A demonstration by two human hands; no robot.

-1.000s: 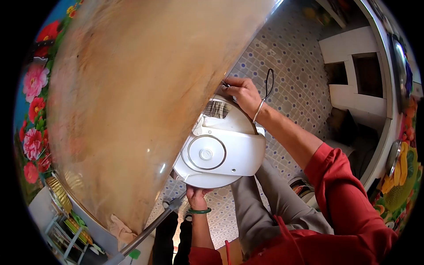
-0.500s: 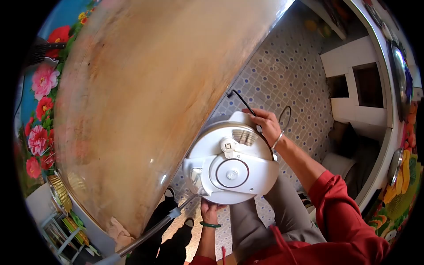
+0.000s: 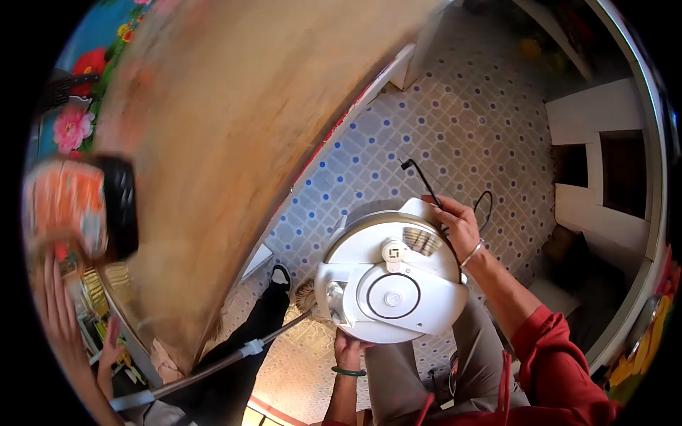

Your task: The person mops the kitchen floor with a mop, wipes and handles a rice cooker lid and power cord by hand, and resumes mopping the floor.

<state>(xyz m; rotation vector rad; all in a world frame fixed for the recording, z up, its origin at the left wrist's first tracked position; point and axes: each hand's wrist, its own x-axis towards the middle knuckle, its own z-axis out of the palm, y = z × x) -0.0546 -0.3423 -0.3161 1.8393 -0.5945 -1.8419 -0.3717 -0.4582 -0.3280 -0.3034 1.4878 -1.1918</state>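
A white round rice cooker (image 3: 433, 302), seen from above with its lid down, is held in front of my thighs. My left hand (image 3: 349, 348), with a green bangle at the wrist, grips the cooker's near edge from below; most of its fingers are hidden under it. At the far right rim, my right hand (image 3: 456, 224) is closed round the cooker's edge and the black power cord (image 3: 425, 183). The cord's free end sticks out over the floor, and a loop of it hangs beside my wrist.
A brown table (image 3: 234, 135) fills the left side. Another person's hand (image 3: 60, 305) is near a blurred orange-and-black object (image 3: 78, 206) over the table's left end. A metal pole (image 3: 213, 369) slants in from the lower left. White cabinetry (image 3: 597, 110) stands at the right.
The view has shifted, and the cooker now hangs over floor tiles, farther from the table edge. Another person's hands and the orange-and-black object have come in at left. Both my hands keep their hold.
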